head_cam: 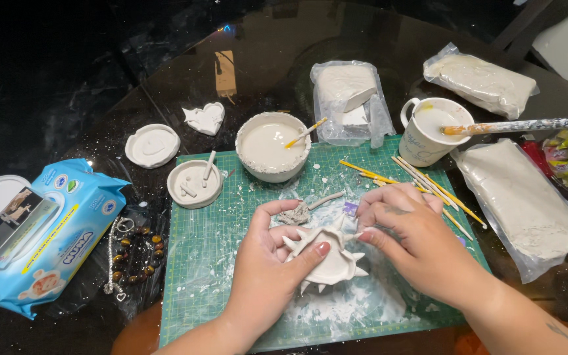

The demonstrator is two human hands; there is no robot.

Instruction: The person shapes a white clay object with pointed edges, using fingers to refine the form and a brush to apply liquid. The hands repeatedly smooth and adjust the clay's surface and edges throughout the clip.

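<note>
A dark glossy round table (87, 98) bears a green cutting mat (231, 217) dusted white. At the mat's near middle, the left hand (267, 273) cups a spiked white clay dish (327, 260), thumb across it; the right hand's (415, 240) fingertips pinch its right rim. Light, even pinches while the cupping hand supports should spare the spikes.

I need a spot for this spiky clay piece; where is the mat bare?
The green mat is bare along its left side, between the small round dish and the near edge, left of the left hand. It is crowded at the top right, where sticks fan out beside the mug, and around the bowl.
</note>
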